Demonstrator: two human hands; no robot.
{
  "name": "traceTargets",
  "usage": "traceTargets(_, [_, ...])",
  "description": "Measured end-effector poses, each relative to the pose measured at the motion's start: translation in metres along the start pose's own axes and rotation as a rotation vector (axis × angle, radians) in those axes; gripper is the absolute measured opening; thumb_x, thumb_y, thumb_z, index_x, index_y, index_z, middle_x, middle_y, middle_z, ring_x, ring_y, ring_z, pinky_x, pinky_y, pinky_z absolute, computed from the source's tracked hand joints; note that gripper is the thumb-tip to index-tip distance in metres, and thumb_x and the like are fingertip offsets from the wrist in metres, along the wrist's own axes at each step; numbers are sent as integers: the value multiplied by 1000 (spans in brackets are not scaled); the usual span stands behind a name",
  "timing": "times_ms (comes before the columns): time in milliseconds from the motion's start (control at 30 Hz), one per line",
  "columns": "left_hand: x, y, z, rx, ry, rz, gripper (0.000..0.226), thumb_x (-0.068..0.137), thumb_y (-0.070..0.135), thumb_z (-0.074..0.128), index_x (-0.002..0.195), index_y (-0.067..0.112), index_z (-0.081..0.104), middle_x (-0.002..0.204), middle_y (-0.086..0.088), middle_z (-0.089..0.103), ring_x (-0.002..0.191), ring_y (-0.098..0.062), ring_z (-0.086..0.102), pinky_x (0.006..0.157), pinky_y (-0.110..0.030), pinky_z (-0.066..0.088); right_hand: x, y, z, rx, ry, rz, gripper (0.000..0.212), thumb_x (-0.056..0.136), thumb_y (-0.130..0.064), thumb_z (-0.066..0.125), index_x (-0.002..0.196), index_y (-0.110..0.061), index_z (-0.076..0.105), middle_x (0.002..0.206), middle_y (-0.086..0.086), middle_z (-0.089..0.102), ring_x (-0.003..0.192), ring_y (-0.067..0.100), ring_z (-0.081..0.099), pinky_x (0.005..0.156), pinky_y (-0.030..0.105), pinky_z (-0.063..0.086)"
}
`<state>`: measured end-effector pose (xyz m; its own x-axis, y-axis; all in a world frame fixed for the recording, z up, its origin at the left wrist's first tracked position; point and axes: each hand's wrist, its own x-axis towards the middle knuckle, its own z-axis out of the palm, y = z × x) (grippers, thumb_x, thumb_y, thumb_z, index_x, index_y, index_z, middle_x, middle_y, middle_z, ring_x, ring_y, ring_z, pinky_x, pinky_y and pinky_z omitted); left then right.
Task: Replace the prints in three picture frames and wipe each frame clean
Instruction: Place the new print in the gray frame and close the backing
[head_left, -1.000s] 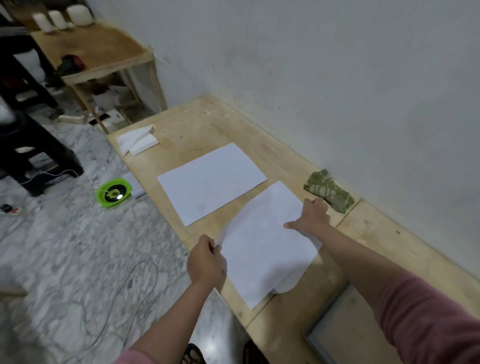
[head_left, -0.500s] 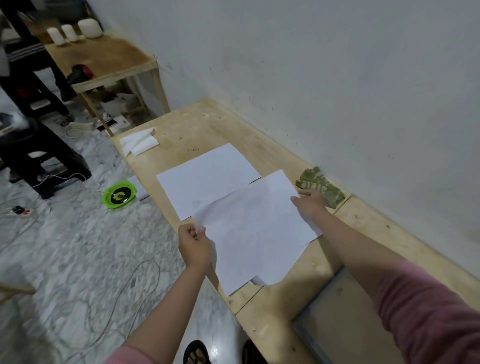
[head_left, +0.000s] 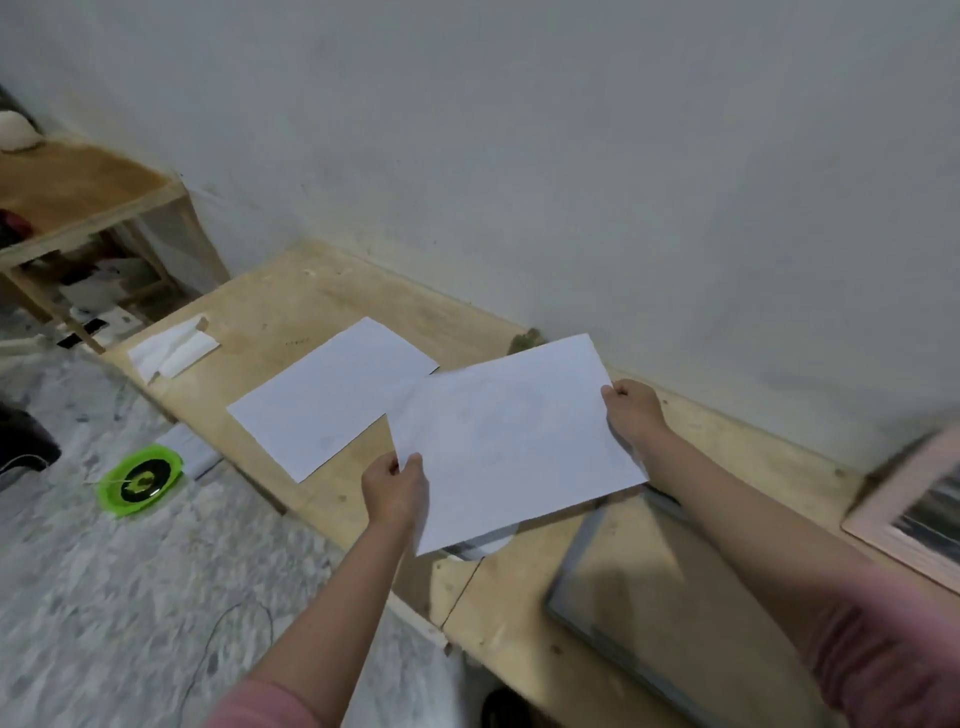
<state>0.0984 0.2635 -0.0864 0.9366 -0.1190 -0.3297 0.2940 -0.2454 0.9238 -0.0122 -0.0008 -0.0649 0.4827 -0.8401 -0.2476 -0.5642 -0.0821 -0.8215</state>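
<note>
While both hands keep a print aloft, let's sweep across from the left: a green round object (head_left: 141, 480) sits down on the marble floor (head_left: 104, 597), and folded white tissues (head_left: 174, 347) lie at the far-left end of the wooden bench (head_left: 291, 306). Next, a white sheet (head_left: 332, 397) rests flat on the bench. Now the action: the left hand (head_left: 395, 488) pinches the near-left corner of the held print (head_left: 511, 439), thumb on top, and the right hand (head_left: 635, 410) pinches its right edge (blank side up, faint shadows showing through). It hangs above the bench, its far-left corner overlapping the flat sheet. Beneath its near edge, a grey frame (head_left: 623, 597) lies on the bench; a pink frame (head_left: 909, 514) sits far right by the wall (head_left: 571, 156).
</note>
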Motion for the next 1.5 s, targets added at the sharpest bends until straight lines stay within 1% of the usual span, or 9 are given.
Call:
traceTargets(233, [-30,-4,56,232,-352,185,42,88,5,51,59,16,23,59,-2,22,56,-16,23,50,-24,17,-92,80,-80,97,364,188,35,96,-16,45,61,-14,41,64,2,46,60,17,41,55,29,32])
traceTargets(500, [-84,-33,113,491,-622,269,17,82,7,58,66,8,51,65,-3,50,62,-19,46,53,-23,33,-189,167,-130,150,619,441,34,96,-15,45,62,-12,42,66,6,48,65,22,45,54,29,31])
traceTargets(700, [-97,-49,126,693,-670,491,27,79,0,53,59,13,42,59,1,44,64,-22,43,49,-21,29,-219,197,-135,129,540,469,18,89,0,46,78,-7,59,75,8,55,63,19,48,53,28,34])
traceTargets(800, [-97,-52,127,712,-679,545,14,79,0,54,71,10,51,66,-1,53,66,-21,49,50,-22,31,-223,206,-132,84,555,448,15,86,-2,55,100,-5,60,93,7,61,82,22,56,67,27,40])
traceTargets(933, [-93,-59,126,734,-684,598,14,81,3,56,91,12,58,78,-5,61,73,-23,57,59,-28,40,-222,212,-128,25,543,353,19,82,2,56,99,-4,61,77,4,55,76,22,52,63,28,37])
traceTargets(1067, [-93,-63,129,769,-695,636,20,84,3,53,97,11,65,91,-3,62,79,-16,54,67,-25,38,-214,224,-123,-97,498,351,32,86,1,53,118,2,59,109,16,55,102,29,55,82,26,37])
traceTargets(1300, [-85,-62,136,919,-698,745,19,82,1,47,81,6,66,86,-5,51,84,-26,57,58,-25,32,-209,237,-114,-377,423,259,14,86,1,47,97,-5,53,99,6,40,87,23,44,70,24,35])
traceTargets(1400, [-91,-62,132,989,-649,843,14,80,6,55,83,8,70,95,-7,51,85,-26,55,60,-26,35,-208,236,-104,-418,593,186,24,60,19,40,67,-3,47,80,13,48,67,29,46,49,27,32])
traceTargets(1500, [-96,-68,130,1076,-612,1048,9,71,17,66,75,9,68,96,-11,56,80,-33,57,61,-31,37,-206,233,-91,-514,471,129,34,56,12,57,88,0,62,108,25,62,90,42,61,66,39,53])
